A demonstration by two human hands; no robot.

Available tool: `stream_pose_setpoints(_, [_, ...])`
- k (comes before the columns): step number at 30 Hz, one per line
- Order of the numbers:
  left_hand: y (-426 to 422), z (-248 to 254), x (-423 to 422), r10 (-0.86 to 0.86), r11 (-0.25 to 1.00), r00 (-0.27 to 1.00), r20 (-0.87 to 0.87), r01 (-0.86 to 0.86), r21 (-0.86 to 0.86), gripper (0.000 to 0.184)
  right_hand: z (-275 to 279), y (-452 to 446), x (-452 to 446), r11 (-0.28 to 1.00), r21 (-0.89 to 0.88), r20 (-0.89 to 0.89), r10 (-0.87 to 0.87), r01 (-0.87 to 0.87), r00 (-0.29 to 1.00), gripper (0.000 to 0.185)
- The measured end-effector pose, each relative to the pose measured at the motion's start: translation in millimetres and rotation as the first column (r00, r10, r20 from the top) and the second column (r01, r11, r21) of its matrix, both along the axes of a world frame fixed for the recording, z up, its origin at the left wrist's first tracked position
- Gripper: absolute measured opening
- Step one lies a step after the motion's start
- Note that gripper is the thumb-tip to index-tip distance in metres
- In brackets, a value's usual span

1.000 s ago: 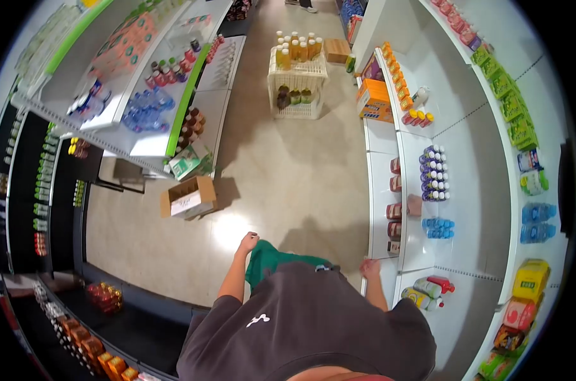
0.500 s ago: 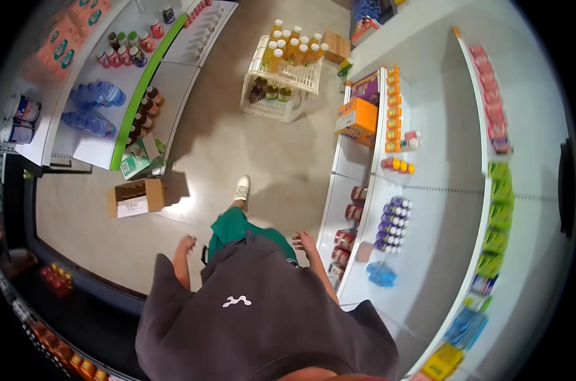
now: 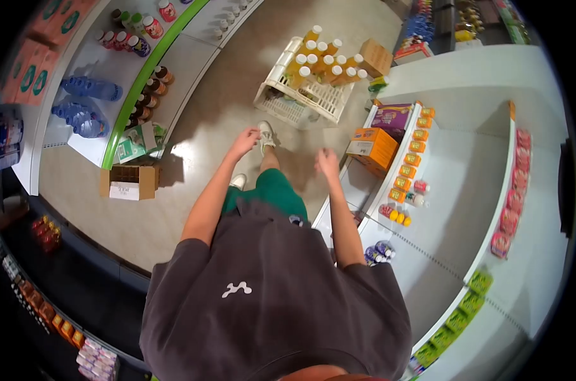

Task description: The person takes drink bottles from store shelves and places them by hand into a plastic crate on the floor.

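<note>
My left hand (image 3: 245, 141) hangs in front of my legs with loosely bent fingers, holding nothing. To the right, my right hand (image 3: 327, 162) is also bare, its fingers slightly curled and apart. Ahead of both hands stands a white plastic crate (image 3: 341, 101). Several bottles of yellow drink (image 3: 323, 62) with white caps stand on top of it. Darker bottles show faintly through its openings. Nearest to my right hand is an orange carton (image 3: 372, 150) on the right shelf. Neither hand touches anything.
An open cardboard box (image 3: 128, 184) lies on the floor at left, below shelves with brown bottles (image 3: 153, 93) and water packs (image 3: 88, 89). Shelving (image 3: 456, 184) with orange boxes (image 3: 410, 159) lines the right side. Another cardboard box (image 3: 375, 58) sits behind the crate.
I have stepped forward, so the crate and shelves are nearer. Both hands have come up and forward from my sides, and the view has turned slightly.
</note>
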State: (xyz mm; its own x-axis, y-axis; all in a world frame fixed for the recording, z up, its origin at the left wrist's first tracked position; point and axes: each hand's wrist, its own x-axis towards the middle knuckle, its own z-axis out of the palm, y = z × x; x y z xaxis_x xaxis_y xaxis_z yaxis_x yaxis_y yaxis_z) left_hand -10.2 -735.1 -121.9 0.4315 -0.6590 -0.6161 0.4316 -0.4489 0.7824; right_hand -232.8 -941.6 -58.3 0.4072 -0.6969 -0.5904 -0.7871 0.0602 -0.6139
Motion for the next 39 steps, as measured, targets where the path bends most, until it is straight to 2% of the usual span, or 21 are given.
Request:
stream_pose_setpoints(2, [-42.7,14.7,3.3,-0.034,0.999,0.993,0.109,0.029,0.045,0.034,-39.3,-56.0,49.1,0.962,-0.252,0.092,0.129,-0.102,0.987,0.049])
stream_pose_setpoints(3, [-52.9,-20.9,-11.6,-0.022,0.998,0.983,0.181,0.011,0.062,0.036,-31.7,-67.4,67.7,0.963,-0.227,0.095,0.169,-0.144,0.981,0.049])
stream_pose_setpoints(4, [-64.2,-57.2,-12.1,-0.028,0.997,0.961,0.275,0.006,0.078,0.037,-14.8,-76.8,100.9,0.916,-0.331,-0.025,0.232,-0.227,0.972,0.053])
stream_pose_setpoints(5, [-75.7,-45.0,-12.3,-0.088,0.986,0.944,0.317,0.039,0.160,0.035,-1.5,-90.7,143.7,0.853,-0.425,-0.148,0.264,-0.302,0.953,0.057])
stream_pose_setpoints(7, [-103.1,-38.4,0.8,-0.155,0.963,0.934,0.322,0.070,0.259,0.033,-1.7,-110.5,208.2,0.873,-0.370,-0.154,0.281,-0.319,0.947,0.061])
stream_pose_setpoints(8, [-111.1,-43.3,-2.6,-0.168,0.973,0.932,0.320,0.105,0.206,0.033,-4.9,-116.7,216.7,0.887,-0.308,-0.194,0.297,-0.345,0.935,0.065])
stream_pose_setpoints(9, [-106.7,-38.7,-22.2,-0.185,0.978,0.936,0.299,0.144,0.153,0.033,-10.4,-125.4,231.5,0.859,-0.349,-0.191,0.328,-0.376,0.925,0.064])
stream_pose_setpoints(12, [-122.7,-33.6,-22.4,-0.174,0.954,0.976,0.131,0.134,0.270,0.033,-33.0,-133.1,236.0,0.816,-0.369,-0.199,0.398,-0.445,0.895,0.061])
stream_pose_setpoints(13, [-137.7,-42.0,-6.5,-0.176,0.962,0.943,0.284,0.104,0.251,0.032,-51.6,-152.5,277.3,0.796,-0.407,-0.169,0.416,-0.448,0.893,0.060])
stream_pose_setpoints(14, [-145.5,-41.5,3.3,-0.149,0.964,0.946,0.289,0.073,0.257,0.032,-53.3,-157.9,295.6,0.784,-0.406,-0.161,0.444,-0.470,0.881,0.060])
stream_pose_setpoints(16, [-147.2,-28.4,-18.0,0.053,0.958,0.991,0.122,-0.085,0.275,0.031,-39.3,-150.2,288.5,0.754,-0.314,-0.245,0.523,-0.577,0.816,0.057])
stream_pose_setpoints(18, [-146.0,-34.5,-45.2,0.072,0.948,0.984,0.161,-0.118,0.296,0.030,-31.0,-143.0,282.1,0.733,-0.329,-0.223,0.552,-0.595,0.804,0.054])
stream_pose_setpoints(20, [-142.6,-32.6,-59.0,0.030,0.963,0.998,0.049,-0.042,0.265,0.031,-35.9,-143.5,282.5,0.735,-0.344,-0.244,0.530,-0.584,0.812,0.052])
stream_pose_setpoints(21, [-140.9,-25.3,-66.6,0.016,0.964,0.993,0.118,-0.047,0.260,0.032,-40.7,-142.2,279.0,0.739,-0.375,-0.220,0.516,-0.560,0.828,0.050])
stream_pose_setpoints(24, [-129.8,2.6,-77.4,0.073,0.961,0.996,0.049,-0.084,0.265,0.034,-33.3,-138.3,259.5,0.660,-0.357,-0.204,0.635,-0.661,0.745,0.050])
stream_pose_setpoints(28, [-108.6,19.7,-86.4,0.096,0.914,0.974,0.206,-0.168,0.370,0.034,-10.9,-115.8,232.9,0.553,-0.420,-0.201,0.716,-0.719,0.669,0.049])
stream_pose_setpoints(31, [-86.7,20.5,-101.9,0.112,0.918,0.943,0.312,-0.218,0.331,0.041,9.4,-96.6,212.9,0.478,-0.333,-0.216,0.800,-0.813,0.559,0.047])
stream_pose_setpoints(34, [-65.0,48.0,-110.3,0.198,0.883,0.849,0.490,-0.371,0.287,0.059,35.6,-66.9,185.3,0.215,-0.494,-0.016,0.966,-0.843,0.256,0.037])
stream_pose_setpoints(36, [-42.2,79.2,-113.2,0.334,0.807,0.769,0.545,-0.532,0.257,0.073,52.7,-33.7,180.4,0.056,-0.410,0.090,0.996,-0.910,0.021,0.034])
stream_pose_setpoints(37, [-28.1,85.6,-116.9,0.353,0.777,0.737,0.576,-0.574,0.258,0.073,64.5,-14.2,180.1,0.027,-0.437,0.113,0.993,-0.899,-0.025,0.034])
stream_pose_setpoints(39, [1.6,93.2,-130.2,0.362,0.799,0.625,0.692,-0.590,0.115,0.088,96.9,26.7,177.0,-0.145,-0.344,0.245,0.940,-0.928,-0.238,0.032])
